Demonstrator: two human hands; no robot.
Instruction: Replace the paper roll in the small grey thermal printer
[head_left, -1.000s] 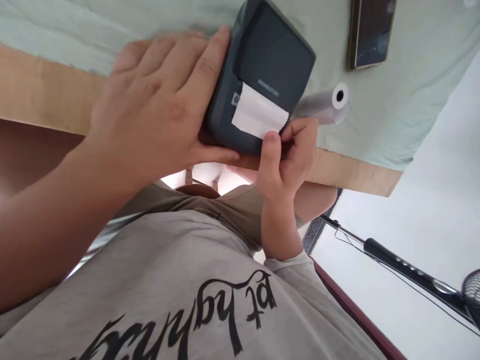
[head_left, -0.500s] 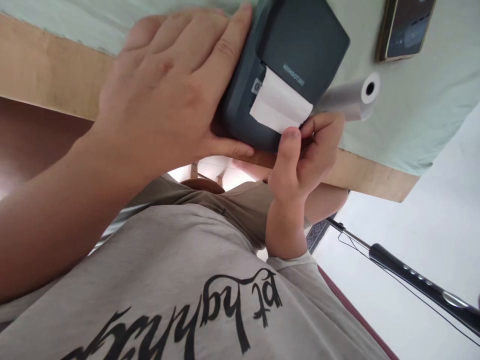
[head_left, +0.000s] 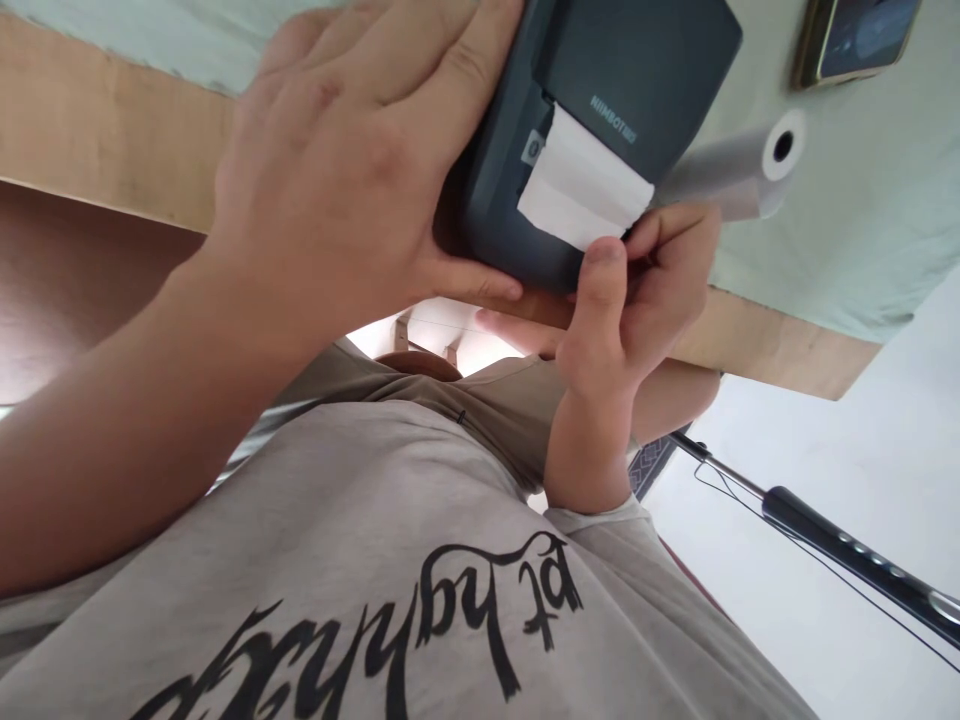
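A dark grey label printer point(head_left: 645, 70) lies on the pale green cloth near the table edge, with a strip of white paper point(head_left: 581, 185) sticking out of its slot. My left hand point(head_left: 345, 150) lies against the printer's left side, its fingers stretched out and its thumb along the near edge. At the strip's lower right corner, my right hand point(head_left: 637, 275) pinches the paper between thumb and bent fingers. Its fingertips are partly hidden behind the thumb.
A white paper roll point(head_left: 739, 170) lies right of the printer. Beyond it is a phone point(head_left: 862, 40) on the green cloth point(head_left: 847, 230). The wooden table edge point(head_left: 787, 340) runs across the near side. A black pole point(head_left: 847, 555) stands at the lower right.
The whole view has shifted, so the printer, roll and phone appear farther right and slightly higher. Both hands keep nearly the same places on the printer and paper.
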